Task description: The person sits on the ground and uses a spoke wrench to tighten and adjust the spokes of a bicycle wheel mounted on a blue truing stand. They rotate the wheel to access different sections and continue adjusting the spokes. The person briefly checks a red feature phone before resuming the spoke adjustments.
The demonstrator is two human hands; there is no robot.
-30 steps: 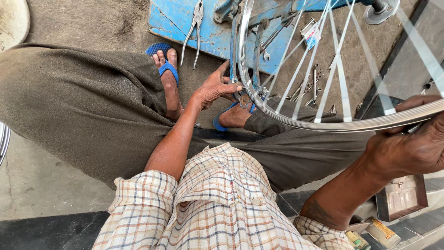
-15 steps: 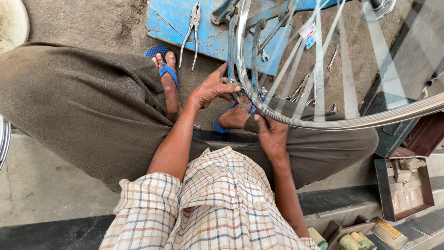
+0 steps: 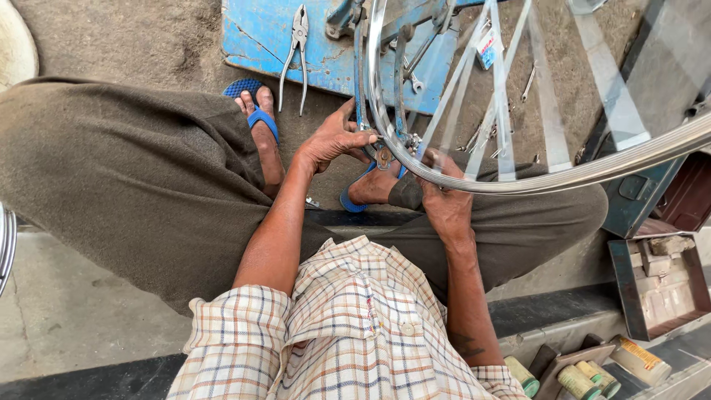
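Note:
A shiny bicycle wheel rim (image 3: 563, 174) with thin spokes (image 3: 498, 111) stands in front of me, over my knees. My left hand (image 3: 333, 141) reaches forward and pinches the rim's lower edge with thumb and fingers. My right hand (image 3: 444, 204) is just to the right of it, fingers curled up onto the same stretch of rim. Between the two hands a small brown metal piece (image 3: 384, 156) sits against the rim; which hand touches it is unclear. My feet in blue sandals (image 3: 259, 118) rest below on the ground.
Pliers (image 3: 296, 52) and spanners (image 3: 415, 81) lie on a blue board (image 3: 252, 37) on the dirt ahead. A rusty metal box of small parts (image 3: 659, 281) sits at right, with several small tins (image 3: 585, 378) near the bottom edge. A step edge runs under my legs.
My right hand has let go of the rim's far right side and come in to the rim's lower edge beside my left hand. The left hand has stayed put.

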